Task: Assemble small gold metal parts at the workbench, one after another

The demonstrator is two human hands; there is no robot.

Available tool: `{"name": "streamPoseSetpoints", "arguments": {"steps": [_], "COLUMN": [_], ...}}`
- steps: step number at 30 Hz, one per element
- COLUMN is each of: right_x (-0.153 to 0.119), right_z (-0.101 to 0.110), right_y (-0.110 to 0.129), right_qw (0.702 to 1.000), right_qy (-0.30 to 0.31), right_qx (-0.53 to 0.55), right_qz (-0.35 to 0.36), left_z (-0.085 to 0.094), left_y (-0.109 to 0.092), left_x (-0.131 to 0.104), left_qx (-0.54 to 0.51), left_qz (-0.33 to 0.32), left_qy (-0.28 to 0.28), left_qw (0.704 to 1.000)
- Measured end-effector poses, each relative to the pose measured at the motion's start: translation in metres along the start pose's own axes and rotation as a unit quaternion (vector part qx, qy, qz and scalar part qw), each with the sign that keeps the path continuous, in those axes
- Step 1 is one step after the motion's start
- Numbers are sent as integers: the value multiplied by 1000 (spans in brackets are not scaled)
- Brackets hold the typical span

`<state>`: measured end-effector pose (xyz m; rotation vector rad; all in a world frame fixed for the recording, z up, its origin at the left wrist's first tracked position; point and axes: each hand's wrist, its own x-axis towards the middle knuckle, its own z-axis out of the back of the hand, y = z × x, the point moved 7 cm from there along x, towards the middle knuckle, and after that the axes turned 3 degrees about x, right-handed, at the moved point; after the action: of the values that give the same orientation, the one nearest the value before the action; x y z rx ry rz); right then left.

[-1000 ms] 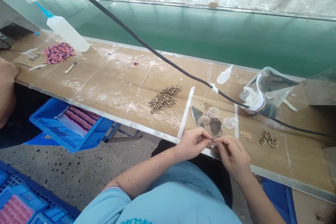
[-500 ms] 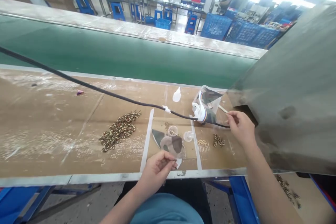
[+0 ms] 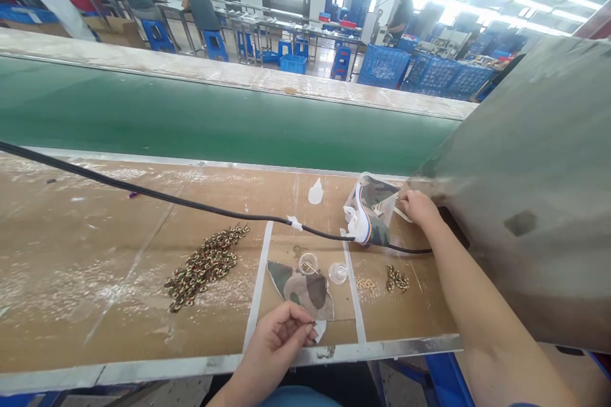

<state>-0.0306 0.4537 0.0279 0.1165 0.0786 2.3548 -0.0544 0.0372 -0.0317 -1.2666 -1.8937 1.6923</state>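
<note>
My left hand [image 3: 281, 337] is closed in a pinch at the table's front edge, on a small dark brass-coloured metal piece [image 3: 312, 324]. A white scrap [image 3: 320, 331] lies beside its fingertips. Just behind is a torn camouflage sheet [image 3: 298, 286] with a small clear cup [image 3: 308, 264] and a thin stick in it. A second small clear dish [image 3: 338, 273] stands to the right. My right hand [image 3: 419, 208], reaching forward, has its fingertips together beside a camouflage pouch [image 3: 375, 210] with a white-edged opening; what they hold is too small to name. A white strip [image 3: 403, 215] lies under that hand.
A black cable [image 3: 214, 208] crosses over the table. Brass-coloured metal pieces [image 3: 205, 267] lie heaped at left, with a few more [image 3: 397, 279] and tiny beige bits [image 3: 366, 283] at right. Beyond is a green belt [image 3: 238, 121]; a grey metal panel [image 3: 534, 203] bounds the right. People work far behind.
My right hand has moved slightly left to the pouch's right edge, and the white strip now lies below it. My left hand keeps its pinch. The view has tilted upward.
</note>
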Motion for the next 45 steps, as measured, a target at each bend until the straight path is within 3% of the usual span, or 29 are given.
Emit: {"name": "streamPoseSetpoints", "arguments": {"steps": [4,9,13,17,23,28,37,45], "right_x": [0,-19,-56,-111,-198,-242,-252,-252], "right_z": [3,26,44,52,30,-7,-12,-19], "right_y": [1,4,8,17,35,57,69,67], "right_qw": [1000,996,985,968,936,899,900,909], "right_qy": [4,-53,-102,-136,-129,-84,-140,-150], "right_qx": [16,73,139,205,321,423,403,379], "right_qz": [-16,-8,18,52,66,76,93,90], "left_z": [-1,0,1,3,2,0,0,0], "left_y": [-3,0,-1,-7,-14,-17,-22,-20], "left_x": [0,1,1,-1,-3,-2,-6,-4], "left_qx": [-13,-18,-17,-6,9,9,30,12], "left_qz": [23,21,20,10,6,-18,-41,-66], "left_qy": [-5,-9,-15,-30,-44,-50,-55,-48], "left_qw": [1000,1000,1000,999,999,999,997,997]}}
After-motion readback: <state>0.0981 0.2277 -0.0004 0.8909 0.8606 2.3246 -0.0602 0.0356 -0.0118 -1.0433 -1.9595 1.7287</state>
